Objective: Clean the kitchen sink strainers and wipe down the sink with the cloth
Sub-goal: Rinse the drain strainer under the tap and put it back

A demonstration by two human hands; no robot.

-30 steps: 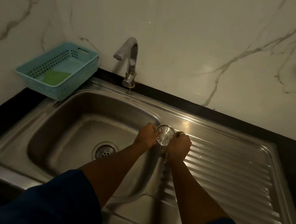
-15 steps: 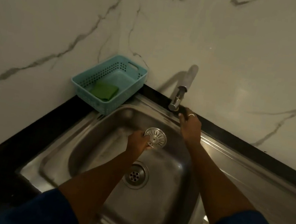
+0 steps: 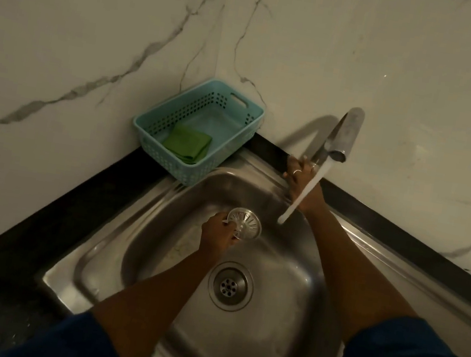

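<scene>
Steel strainer (image 3: 247, 220) face tilted up | left hand (image 3: 217, 233) fingers pinch rim | right hand (image 3: 300, 178) apparently grips tap (image 3: 347, 128) base

Black counter (image 3: 68, 213): steel sink (image 3: 99, 252) set in; teal basket (image 3: 198, 169) at back corner.

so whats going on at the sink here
A person's left hand holds a round metal strainer over the sink basin, while the right hand is at the base of the tap; its grip is hard to make out. Water runs from the spout and falls just beside the strainer. The green cloth lies in the teal basket, untouched.
</scene>
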